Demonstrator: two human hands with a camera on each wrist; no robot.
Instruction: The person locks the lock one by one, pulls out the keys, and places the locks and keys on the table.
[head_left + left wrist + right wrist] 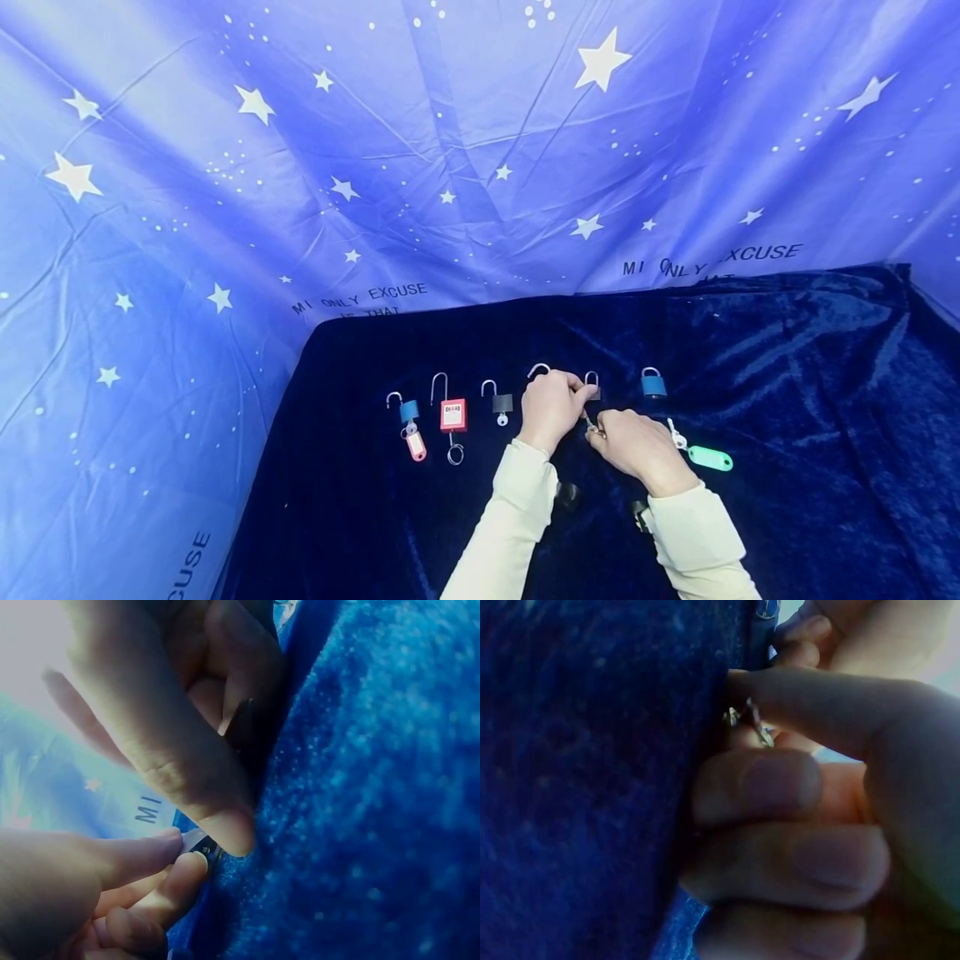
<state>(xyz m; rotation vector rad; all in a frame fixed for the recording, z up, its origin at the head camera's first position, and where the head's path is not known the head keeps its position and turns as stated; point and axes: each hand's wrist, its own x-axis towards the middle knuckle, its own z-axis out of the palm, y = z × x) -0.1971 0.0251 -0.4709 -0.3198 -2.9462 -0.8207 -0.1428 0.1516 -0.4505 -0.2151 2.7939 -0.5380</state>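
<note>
Pale sleeves (495, 521) reached in from the lower edge, nearest the head camera. Behind them hung a blue curtain (450, 100) printed with white stars and dark lettering, and below it spread a dark blue cloth (840, 467) with a soft pile.

On the cloth, the right hand (641, 446) and the left hand (553, 407) worked close together. The right hand pinched a small key between thumb and finger. The left hand was bent, its fingertips at a grey lock; whether they pinched it, I could not tell.

Farthest to the person's left in the row of locks was a blue lock (408, 410) with its loop swung out, then a red lock (453, 426) with a tall loop, and a dark lock (502, 404) near the left hand. Another blue lock (654, 385) stood apart on the right. Nearer the right hand lay a green tag (710, 458).

The grey lock (596, 394) lay just beyond the right hand's grip and beside the left fingertips. Its loop pointed away from the person, and its long axis ran that way too. Smallest was the small key (589, 423), showing at the right fingertips on the person's side of the grey lock, its long axis slanting; its tip was too small to make out.
</note>
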